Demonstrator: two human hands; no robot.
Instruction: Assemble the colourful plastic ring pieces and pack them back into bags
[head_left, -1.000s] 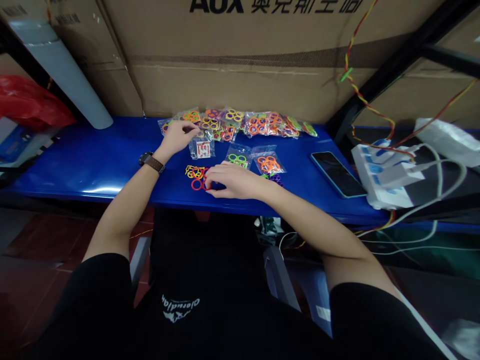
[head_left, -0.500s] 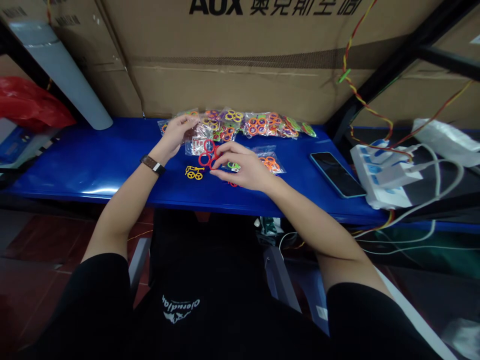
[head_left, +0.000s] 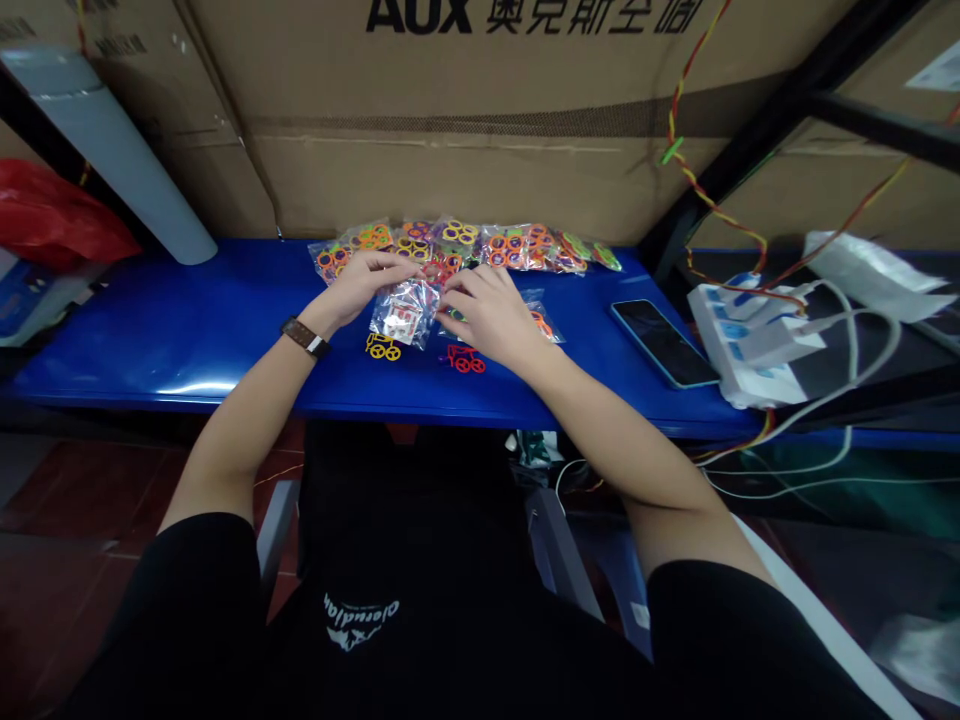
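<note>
Head view: left hand (head_left: 367,286) nearly closed, pinching top of clear bag (head_left: 403,318). Right hand (head_left: 491,312) half-curled at bag's right edge; cannot tell its hold. Red rings (head_left: 433,272) between hands. Yellow piece (head_left: 384,348) on bench (head_left: 247,330), near bag.

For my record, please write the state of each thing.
Clear plastic bag with white card: in left hand; openness unclear
Red plastic rings: at right hand
Filled clear plastic bags: piled behind
Yellow plastic wheeled piece: on blue table
Red plastic wheeled piece: on table
Black rectangular phone: face-up, dark
White power strip: plugs inserted
</note>
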